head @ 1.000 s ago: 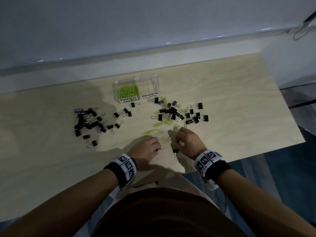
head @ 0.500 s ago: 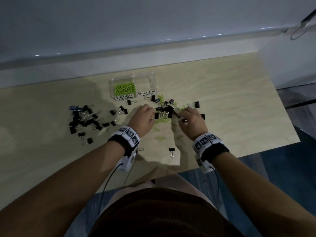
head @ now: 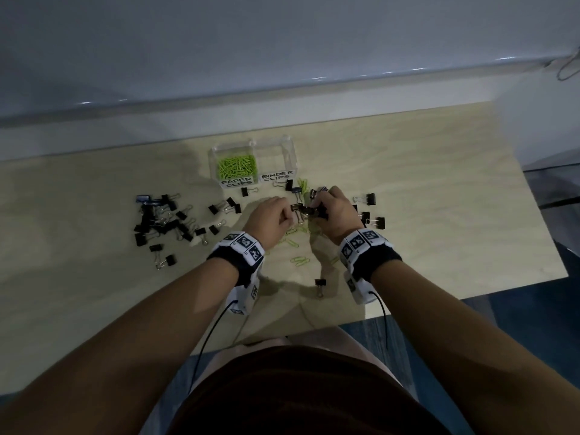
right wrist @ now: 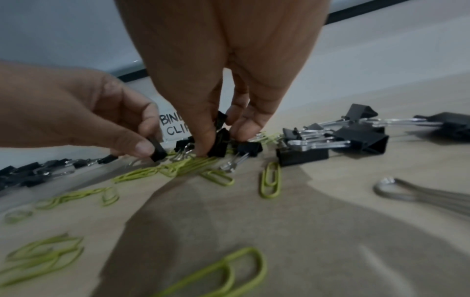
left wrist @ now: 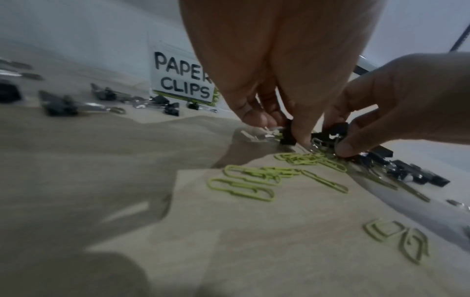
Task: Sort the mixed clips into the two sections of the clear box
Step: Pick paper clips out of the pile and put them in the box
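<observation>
The clear box [head: 292, 152] stands at the back of the table; its "PAPER CLIPS" section [head: 237, 166] holds green paper clips and its "BINDER CLIPS" section [head: 276, 161] looks bare. Just in front lies a mixed pile of black binder clips [right wrist: 330, 140] and green paper clips [left wrist: 254, 180]. My left hand [head: 273, 221] pinches a black binder clip [right wrist: 157, 150] at the pile. My right hand [head: 332, 211] pinches black binder clips [right wrist: 220, 142] between thumb and fingers. The two hands are almost touching.
A separate heap of black binder clips [head: 163, 221] lies to the left. One binder clip [head: 320, 285] sits alone near the table's front edge [head: 408, 309]. Loose green paper clips [head: 299, 260] lie between my wrists. A wall runs behind the box.
Both hands have moved from near the front edge forward into the mixed pile and now pinch binder clips. A binder clip stayed behind near the front edge.
</observation>
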